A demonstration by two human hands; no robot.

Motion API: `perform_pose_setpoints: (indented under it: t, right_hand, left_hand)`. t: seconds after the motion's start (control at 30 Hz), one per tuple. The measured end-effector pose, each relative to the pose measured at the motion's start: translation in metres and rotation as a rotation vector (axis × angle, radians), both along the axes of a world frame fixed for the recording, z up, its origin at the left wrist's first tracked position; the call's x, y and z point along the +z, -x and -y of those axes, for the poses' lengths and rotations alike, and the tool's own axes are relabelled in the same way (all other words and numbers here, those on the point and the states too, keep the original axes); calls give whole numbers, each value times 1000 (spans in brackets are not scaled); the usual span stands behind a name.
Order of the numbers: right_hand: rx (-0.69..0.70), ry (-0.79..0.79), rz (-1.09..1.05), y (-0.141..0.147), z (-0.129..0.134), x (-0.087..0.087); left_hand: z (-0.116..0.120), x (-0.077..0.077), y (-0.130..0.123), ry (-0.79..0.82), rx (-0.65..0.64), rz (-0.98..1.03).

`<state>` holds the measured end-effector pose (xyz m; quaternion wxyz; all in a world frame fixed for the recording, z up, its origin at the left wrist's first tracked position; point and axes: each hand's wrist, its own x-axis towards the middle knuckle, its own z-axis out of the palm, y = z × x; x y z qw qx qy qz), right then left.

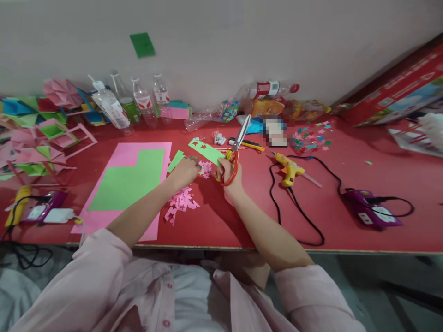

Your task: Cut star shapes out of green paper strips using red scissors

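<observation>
Scissors with orange and yellow handles [234, 167] point up and away, their handles in the closed fingers of my right hand [228, 173]. A green paper strip with star-shaped holes [206, 150] reaches from the middle of the table to that hand. My left hand [187, 173] is down at the table between a small green strip [176, 161] and a little heap of pink stars [205, 169]; its fingers are bent, and what they touch is hidden. Pink paper scraps [182, 203] lie just below it.
Green [126, 184] and pink sheets [119, 154] lie at the left. A yellow glue gun [290, 170] with a black cable is at the right, near a purple box [370, 210]. Bottles [141, 99] and a utility knife [251, 145] are farther back. Paper models [41, 138] fill the far left.
</observation>
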<state>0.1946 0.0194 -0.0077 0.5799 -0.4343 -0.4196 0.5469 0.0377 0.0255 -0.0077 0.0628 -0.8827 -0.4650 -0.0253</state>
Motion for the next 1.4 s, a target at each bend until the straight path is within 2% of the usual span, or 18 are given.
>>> perform_pose_setpoints:
  t: [0.07,0.13,0.2,0.27,0.37,0.43,0.47,0.57,0.7,0.73,0.87,1.0,1.13,1.4]
  right_hand:
    - [-2,-13,13,0,0,0]
    - [-4,-10,16,0,1,1]
    - [0,2,-1,1,2,2]
    - [20,16,-18,3,4,3]
    - [76,25,34,8,11,3]
    - [109,21,124,12,18,3]
    - [130,21,161,14,22,3]
    - [227,14,245,18,30,5]
    - [307,-9,295,19,32,9]
    - [317,6,317,19,32,9]
    - [321,31,265,20,33,6]
    - [348,9,233,20,35,5]
    - [357,11,337,15,33,11]
    - [524,-56,800,4,25,19]
  left_hand:
    - [-2,-1,1,-22,-9,-7]
    - [-4,0,5,9,35,109]
    - [-3,4,14,100,113,347]
    - [1,9,22,219,212,716]
    - [13,14,28,549,234,1152]
    - [23,11,27,691,240,1327]
    - [28,8,26,686,284,1391]
    - [38,-2,25,663,471,1458]
    - [42,-5,29,688,526,1342]
    - [42,-3,30,703,508,1344]
    - [47,8,24,776,305,1410]
    - [49,11,19,819,313,1440]
    - [43,6,24,808,257,1616]
    - [35,11,31,479,372,1887]
